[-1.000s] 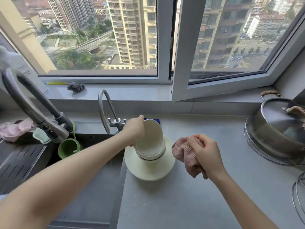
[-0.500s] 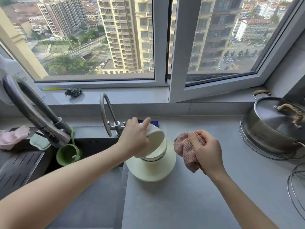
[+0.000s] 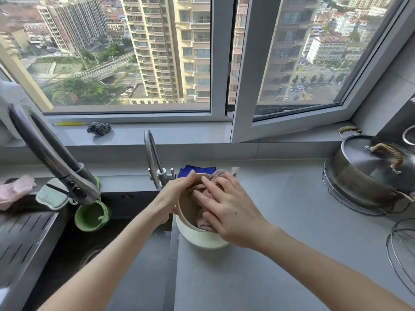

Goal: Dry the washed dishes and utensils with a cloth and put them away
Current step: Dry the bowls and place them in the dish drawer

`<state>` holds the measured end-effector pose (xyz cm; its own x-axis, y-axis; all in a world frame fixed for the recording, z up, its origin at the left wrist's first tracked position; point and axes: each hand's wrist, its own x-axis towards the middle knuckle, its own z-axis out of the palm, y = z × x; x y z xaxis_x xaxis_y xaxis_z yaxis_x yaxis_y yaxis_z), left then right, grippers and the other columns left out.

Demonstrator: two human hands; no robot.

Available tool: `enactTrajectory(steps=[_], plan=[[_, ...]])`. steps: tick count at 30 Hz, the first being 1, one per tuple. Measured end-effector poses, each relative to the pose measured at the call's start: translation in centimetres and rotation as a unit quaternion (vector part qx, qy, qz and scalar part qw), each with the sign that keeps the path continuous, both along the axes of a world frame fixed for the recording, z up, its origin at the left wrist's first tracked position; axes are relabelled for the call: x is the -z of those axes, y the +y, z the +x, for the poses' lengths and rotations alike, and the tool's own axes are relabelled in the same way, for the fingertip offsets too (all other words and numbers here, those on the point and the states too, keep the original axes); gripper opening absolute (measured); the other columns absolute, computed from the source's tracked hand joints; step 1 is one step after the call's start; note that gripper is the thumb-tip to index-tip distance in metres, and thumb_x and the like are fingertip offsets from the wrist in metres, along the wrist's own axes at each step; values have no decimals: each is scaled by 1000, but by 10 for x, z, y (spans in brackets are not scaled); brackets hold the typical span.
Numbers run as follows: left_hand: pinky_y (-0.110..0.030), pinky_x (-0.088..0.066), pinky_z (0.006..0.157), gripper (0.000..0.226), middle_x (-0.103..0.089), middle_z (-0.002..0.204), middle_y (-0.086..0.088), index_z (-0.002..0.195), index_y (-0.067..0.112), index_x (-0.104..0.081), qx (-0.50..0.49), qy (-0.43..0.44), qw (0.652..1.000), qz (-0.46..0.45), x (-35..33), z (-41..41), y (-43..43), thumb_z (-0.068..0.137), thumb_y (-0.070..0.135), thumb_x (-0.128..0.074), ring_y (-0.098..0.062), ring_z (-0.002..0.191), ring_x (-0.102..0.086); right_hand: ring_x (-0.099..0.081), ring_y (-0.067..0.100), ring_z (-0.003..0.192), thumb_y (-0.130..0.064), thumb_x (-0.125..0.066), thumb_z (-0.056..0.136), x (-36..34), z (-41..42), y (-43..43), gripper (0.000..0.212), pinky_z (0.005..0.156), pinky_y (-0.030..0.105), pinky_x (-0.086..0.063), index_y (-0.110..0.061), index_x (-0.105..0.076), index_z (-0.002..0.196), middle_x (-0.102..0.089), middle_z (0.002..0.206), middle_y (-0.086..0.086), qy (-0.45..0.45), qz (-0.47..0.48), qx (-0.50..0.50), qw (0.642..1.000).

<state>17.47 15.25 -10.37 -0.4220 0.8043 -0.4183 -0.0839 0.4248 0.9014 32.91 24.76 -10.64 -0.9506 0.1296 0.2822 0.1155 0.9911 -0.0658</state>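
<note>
My left hand (image 3: 173,198) grips a cream bowl (image 3: 187,208) by its rim, tilted on its side with the opening facing right. My right hand (image 3: 231,209) has its fingers spread and presses a pink cloth (image 3: 208,191) into the bowl's inside. Below the bowl, a stack of cream dishes (image 3: 202,240) stands on the grey counter (image 3: 280,221) beside the sink edge. The bowl's far side is hidden behind my right hand.
A dark sink (image 3: 67,254) lies to the left with a large faucet (image 3: 51,153), a small tap (image 3: 152,158) and a green cup (image 3: 91,217). A lidded steel pot (image 3: 370,173) and a wire rack (image 3: 402,250) stand at the right. A blue cloth (image 3: 197,170) lies behind the bowl.
My left hand lifted the top bowl off the stack and turned it on its side. My right hand moved left with the cloth and pushed it into the bowl.
</note>
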Motion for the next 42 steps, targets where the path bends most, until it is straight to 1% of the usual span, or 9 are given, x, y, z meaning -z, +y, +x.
enactTrajectory(steps=[5,9,18,20,25,29,33,38,42], plan=[[-60,-43,98,60,-68,117,-5,113,29,-68,26,5,998,61,-2,5,-13,75,71,-51,-23,112,-63,-29,34,140,-45,-25,100,-2,3,4,55,117,50,-8,-15,-44,142,-34,151,20,-129,102,-123,979],[-37,-52,74,45,-72,78,-7,76,12,-72,-72,34,995,65,-4,15,-14,84,54,-58,-22,76,-68,-17,32,146,-63,-19,94,-10,14,-5,75,120,44,-1,-13,-29,149,-30,153,20,-204,32,-122,971],[-46,-52,80,57,-66,83,-23,84,-5,-71,-180,-122,968,123,2,28,-15,68,50,-75,-32,78,-63,-4,0,145,-54,-40,84,-23,11,-60,82,120,31,-10,-37,1,152,-12,158,-19,-147,-434,24,888],[-51,-48,87,90,-60,91,-26,97,-13,-64,-150,-129,973,118,1,23,-18,50,62,-81,-37,83,-59,-17,4,144,-46,-49,85,-26,17,-68,83,116,35,-23,-34,-2,152,-22,156,-18,-122,-382,-4,916],[-49,-41,104,44,-72,105,-13,96,17,-75,106,-108,988,7,-12,12,-23,73,50,-60,-30,102,-66,-56,22,103,-18,-58,86,-22,49,-38,42,98,34,-39,-22,-55,128,-62,106,-5,-132,-18,-179,975],[-52,-35,108,39,-67,117,-11,99,22,-75,258,-119,958,-35,-27,11,-11,80,50,-55,-31,113,-61,-62,26,84,-10,-47,91,-23,51,-20,21,85,39,-47,-16,-67,96,-66,88,0,-107,68,-239,963],[-50,-43,103,48,-71,110,-6,106,23,-71,225,-34,973,-37,-27,24,-15,72,56,-61,-28,108,-64,-61,26,72,-6,-47,91,-7,66,-18,23,73,37,-51,-12,-69,94,-67,82,4,-58,117,-200,971],[-38,-47,96,43,-70,107,1,110,23,-67,-35,9,975,220,-1,83,-32,77,48,-56,-18,107,-62,-64,29,74,-10,-58,88,16,72,-38,19,70,38,-53,-8,-69,103,-69,86,9,63,29,-70,995],[-45,-48,94,42,-70,106,-15,105,11,-70,-9,-48,987,152,-3,62,-25,79,43,-62,-29,103,-64,-65,32,91,-17,-32,97,15,67,-61,38,83,42,-51,-12,-55,127,-69,106,11,73,-76,-53,993]])
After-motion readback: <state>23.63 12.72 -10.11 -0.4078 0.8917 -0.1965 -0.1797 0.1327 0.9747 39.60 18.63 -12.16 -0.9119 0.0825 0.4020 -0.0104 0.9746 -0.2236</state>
